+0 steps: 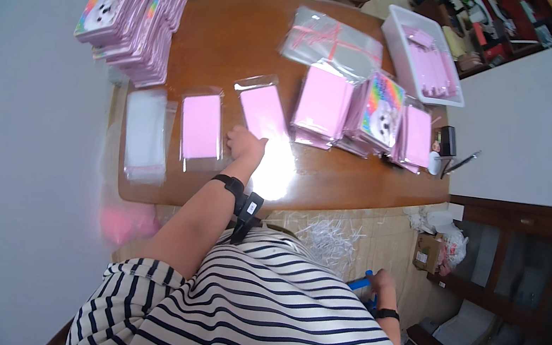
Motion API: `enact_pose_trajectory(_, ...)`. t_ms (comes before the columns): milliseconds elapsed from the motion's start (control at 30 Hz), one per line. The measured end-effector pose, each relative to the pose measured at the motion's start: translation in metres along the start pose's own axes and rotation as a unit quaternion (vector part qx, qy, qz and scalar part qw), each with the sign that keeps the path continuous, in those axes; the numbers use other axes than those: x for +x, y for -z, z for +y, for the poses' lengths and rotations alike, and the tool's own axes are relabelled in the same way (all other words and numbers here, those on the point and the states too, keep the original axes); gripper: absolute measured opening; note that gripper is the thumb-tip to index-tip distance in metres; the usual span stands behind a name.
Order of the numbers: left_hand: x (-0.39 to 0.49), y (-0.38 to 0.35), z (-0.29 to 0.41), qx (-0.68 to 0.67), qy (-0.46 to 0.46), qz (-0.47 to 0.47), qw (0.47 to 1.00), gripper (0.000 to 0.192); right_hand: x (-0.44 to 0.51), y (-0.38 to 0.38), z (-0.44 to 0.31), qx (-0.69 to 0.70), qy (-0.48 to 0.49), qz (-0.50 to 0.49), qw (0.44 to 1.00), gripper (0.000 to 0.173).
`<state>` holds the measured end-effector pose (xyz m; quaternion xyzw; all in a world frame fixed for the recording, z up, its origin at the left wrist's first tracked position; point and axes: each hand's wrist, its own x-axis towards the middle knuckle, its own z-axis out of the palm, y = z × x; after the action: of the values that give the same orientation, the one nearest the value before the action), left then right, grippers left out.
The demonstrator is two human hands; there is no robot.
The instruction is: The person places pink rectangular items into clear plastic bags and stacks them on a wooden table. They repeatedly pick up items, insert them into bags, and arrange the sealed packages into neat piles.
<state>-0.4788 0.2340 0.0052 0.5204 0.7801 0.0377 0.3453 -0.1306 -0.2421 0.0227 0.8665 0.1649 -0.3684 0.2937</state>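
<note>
My left hand [246, 144] rests at the near end of a pink packet in a clear plastic sleeve [263, 106], its thumb spread from bent fingers. To its left lies another sleeved pink packet [201, 126]. Farther left is a pile of clear plastic sleeves [145, 131]. Down at my right side, away from the table, my right hand [381, 283] is closed around a blue bar-shaped object [360, 283], partly hidden by my body. Several stacks of sleeved pink packets [324, 102] stand to the right, one topped by a rainbow cover with a white puppy [384, 111].
A tall pile of puppy-covered pink items [111, 6] stands at the wooden table's [220, 41] far left. Tied clear sleeves [332, 44] lie at the back, beside a white plastic bin [397, 40] of pink pieces. Paper shreds [333, 240] and a cardboard box [426, 251] are on the floor.
</note>
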Motion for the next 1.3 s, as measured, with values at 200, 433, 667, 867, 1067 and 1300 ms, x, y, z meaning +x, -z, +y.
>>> enact_pose_trajectory(200, 0.026, 0.002, 0.002, -0.028, 0.077, -0.109, 0.991, 0.071, -0.049, 0.059, -0.081, 0.17, 0.12, 0.278, 0.938, 0.043)
enact_pose_trajectory(433, 0.042, 0.015, -0.008, -0.362, 0.051, -0.367, 0.855, 0.029, -0.123, 0.117, -0.232, 0.184, 0.441, 0.266, 0.837, 0.051)
enact_pose_trajectory(667, 0.012, 0.111, -0.051, -0.344, 0.076, -0.54, 0.764, 0.022, -0.179, 0.144, -0.365, 0.375, 0.684, 0.164, 0.604, 0.061)
enact_pose_trajectory(867, 0.005, 0.147, -0.063, -0.287, -0.017, -0.298, 0.91, 0.039, -0.174, 0.139, -0.413, 0.471, 0.605, -0.022, 0.642, 0.029)
enact_pose_trajectory(1067, -0.004, 0.139, -0.06, -0.346, -0.372, -0.262, 0.821, 0.046, -0.177, 0.136, -0.431, 0.57, 0.591, -0.071, 0.566, 0.029)
enact_pose_trajectory(1300, 0.003, 0.123, -0.044, -0.446, -0.319, -0.258, 0.796, 0.017, -0.178, 0.136, -0.431, 0.709, 0.512, -0.197, 0.443, 0.021)
